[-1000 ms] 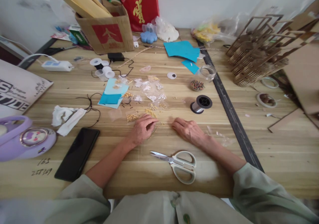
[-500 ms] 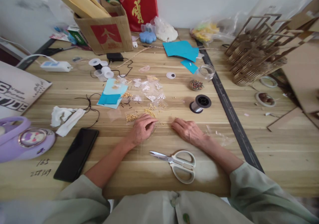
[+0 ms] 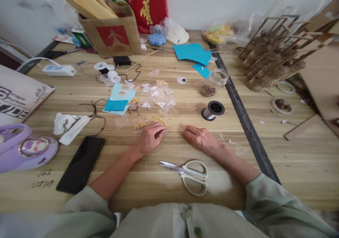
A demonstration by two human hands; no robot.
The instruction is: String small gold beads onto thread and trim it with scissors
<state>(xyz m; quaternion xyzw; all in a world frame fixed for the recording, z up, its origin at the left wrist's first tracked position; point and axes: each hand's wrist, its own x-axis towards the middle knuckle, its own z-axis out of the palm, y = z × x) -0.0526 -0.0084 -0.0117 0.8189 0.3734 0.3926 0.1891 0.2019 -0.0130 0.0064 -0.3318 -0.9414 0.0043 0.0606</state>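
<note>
My left hand [image 3: 152, 137] low over desk [image 3: 127, 192], thumb and forefinger together; cannot tell what is between. Beaded strand [image 3: 162, 141] just beside thumb, long axis slanting near left to far right. My right hand [image 3: 200, 138] rests on desk, fingers curled; cannot tell whether clamped on anything. Scissors [image 3: 186, 174] on near side, tips pointing left. Farther right, clear jar [image 3: 219, 83], multicoloured beads [image 3: 208, 90] in bottom.

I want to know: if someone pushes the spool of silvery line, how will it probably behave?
The spool of silvery line would probably slide at a gentle push, since it stands on one flat end. Knocked onto its side, it might roll, because its ends look round.
</note>
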